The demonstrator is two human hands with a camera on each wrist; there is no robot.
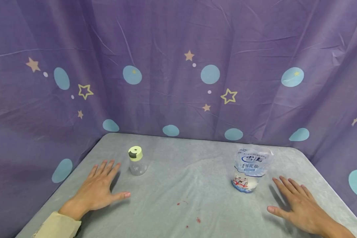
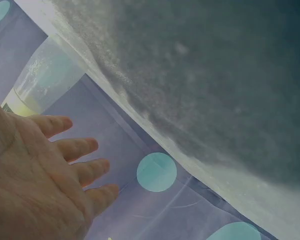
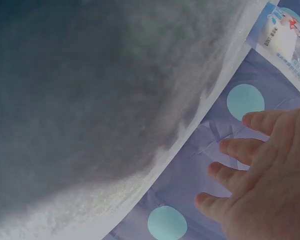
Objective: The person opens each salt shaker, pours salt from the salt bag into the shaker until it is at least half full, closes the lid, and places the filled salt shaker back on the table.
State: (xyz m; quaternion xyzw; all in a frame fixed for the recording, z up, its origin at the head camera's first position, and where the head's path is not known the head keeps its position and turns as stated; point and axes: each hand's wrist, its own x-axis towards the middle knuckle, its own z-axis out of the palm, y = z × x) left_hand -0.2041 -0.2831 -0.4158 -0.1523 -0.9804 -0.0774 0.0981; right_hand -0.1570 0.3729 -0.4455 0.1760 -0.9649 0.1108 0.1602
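Note:
A small clear shaker bottle (image 1: 138,167) with a pale yellow cap stands upright at the left of the table. Near it, my left hand (image 1: 99,188) is spread palm down, fingers straight, holding nothing. On the right stands a blue and white bag of salt (image 1: 250,170), its upper part crumpled. My right hand (image 1: 298,205) is likewise spread beside the bag, apart from it. In the left wrist view the bottle (image 2: 52,75) shows beyond the left hand (image 2: 40,175). The bag (image 3: 285,42) appears at the top corner of the right wrist view, above the right hand (image 3: 275,180).
A grey cloth covers the table (image 1: 172,175), with a few small red marks near the front. Behind and at the sides hangs a purple curtain (image 1: 166,49) printed with stars and blue dots, meeting the table's far edge.

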